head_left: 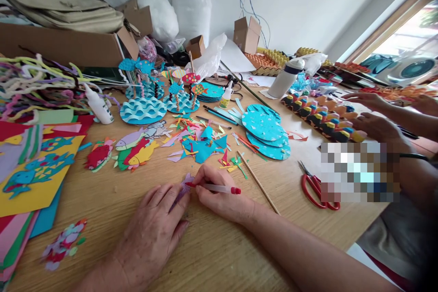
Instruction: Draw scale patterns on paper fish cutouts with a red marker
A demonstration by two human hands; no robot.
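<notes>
Near the table's front middle, my left hand (150, 223) lies flat, its fingers stretched over a small purple paper fish (185, 188) and pressing it down. Part of the fish is hidden beneath the fingers. My right hand (219, 196) is closed around a felt-tip pen (219, 188) with a red end, its tip touching the fish's tail end. Left of and beyond my hands lie cut paper fish: a red one (99, 155), a yellow one (143, 154) and several others. Colourful paper scraps (205, 143) are scattered just beyond my right hand.
A wooden stick (258, 182) and red-handled scissors (313, 189) lie to the right. Blue discs (265, 127), a glue bottle (98, 104) and fish-on-stem models (143, 109) stand further back. Coloured sheets (51, 196) and paper dots (65, 242) are left. Another person's hands (376, 125) are at the right.
</notes>
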